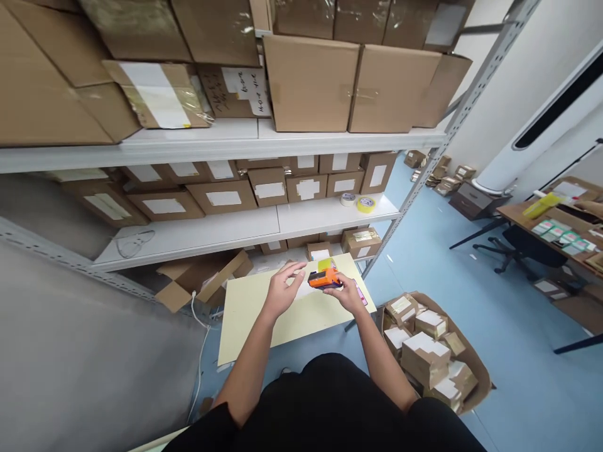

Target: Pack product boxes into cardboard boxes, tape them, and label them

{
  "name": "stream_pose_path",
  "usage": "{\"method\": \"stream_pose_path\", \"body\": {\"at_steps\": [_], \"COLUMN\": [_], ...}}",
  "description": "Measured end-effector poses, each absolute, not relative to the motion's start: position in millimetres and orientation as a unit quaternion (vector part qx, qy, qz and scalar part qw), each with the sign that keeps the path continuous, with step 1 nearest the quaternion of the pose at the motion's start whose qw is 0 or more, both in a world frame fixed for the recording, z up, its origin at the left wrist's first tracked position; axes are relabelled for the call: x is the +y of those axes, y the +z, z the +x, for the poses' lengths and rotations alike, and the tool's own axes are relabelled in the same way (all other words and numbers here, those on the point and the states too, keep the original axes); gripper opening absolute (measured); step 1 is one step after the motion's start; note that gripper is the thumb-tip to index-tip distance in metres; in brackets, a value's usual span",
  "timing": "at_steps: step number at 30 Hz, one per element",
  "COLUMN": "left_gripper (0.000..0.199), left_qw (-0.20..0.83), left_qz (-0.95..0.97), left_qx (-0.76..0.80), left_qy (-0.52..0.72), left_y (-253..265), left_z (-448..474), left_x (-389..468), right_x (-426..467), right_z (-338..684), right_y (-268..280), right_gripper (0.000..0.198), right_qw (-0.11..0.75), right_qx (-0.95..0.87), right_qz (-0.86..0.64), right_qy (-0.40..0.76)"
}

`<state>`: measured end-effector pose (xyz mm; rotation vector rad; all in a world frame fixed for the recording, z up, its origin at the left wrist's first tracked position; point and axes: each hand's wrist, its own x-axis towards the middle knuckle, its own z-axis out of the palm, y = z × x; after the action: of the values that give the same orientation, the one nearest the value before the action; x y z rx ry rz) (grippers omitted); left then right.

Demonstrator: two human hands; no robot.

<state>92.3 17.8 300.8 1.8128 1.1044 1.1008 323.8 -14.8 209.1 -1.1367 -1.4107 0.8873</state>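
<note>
My right hand (347,294) grips an orange and dark handheld device (323,278) that looks like a label gun or scanner; its exact kind is hard to make out. The device is held above a pale yellow tabletop (254,314). To its left, my left hand (284,290) hovers with fingers apart and nothing in them, close to the device but not touching it. Behind the device lies a yellow item (326,263). A phone-like object with a pink screen (360,292) rests by the table's right edge, partly behind my right hand.
A metal shelf (226,227) full of labelled cardboard boxes (223,196) stands in front, with tape rolls (365,204) on its middle level. An open carton (202,279) sits at the table's left. At right, a large bin (464,351) holds several small boxes; farther off is a desk (518,216).
</note>
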Motion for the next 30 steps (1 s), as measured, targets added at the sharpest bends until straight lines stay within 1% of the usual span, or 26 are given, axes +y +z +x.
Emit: {"method": "stream_pose_path", "body": {"at_steps": [5,12,18,25,30], "left_gripper": [0.026,0.021,0.025,0.015,0.018], "left_qw": [0.307,0.288,0.342,0.424,0.464], "left_qz": [0.789,0.806,0.783,0.734,0.707], "left_qx": [0.361,0.328,0.33,0.358,0.364], "left_qy": [0.392,0.399,0.402,0.391,0.391], "left_y": [330,335,318,295,282], "left_z": [58,15,-15,-48,-60], "left_x": [9,7,12,17,25], "right_x": [-11,-11,-12,-17,-22], "right_z": [294,260,234,201,185], "right_y": [239,248,238,229,223], "right_gripper": [0.035,0.033,0.035,0.037,0.041], "right_qw": [0.533,0.525,0.513,0.472,0.447], "right_qx": [-0.625,-0.644,-0.649,-0.657,-0.651], "right_qz": [-0.461,-0.481,-0.487,-0.509,-0.535], "right_qy": [0.335,0.28,0.28,0.296,0.3]}}
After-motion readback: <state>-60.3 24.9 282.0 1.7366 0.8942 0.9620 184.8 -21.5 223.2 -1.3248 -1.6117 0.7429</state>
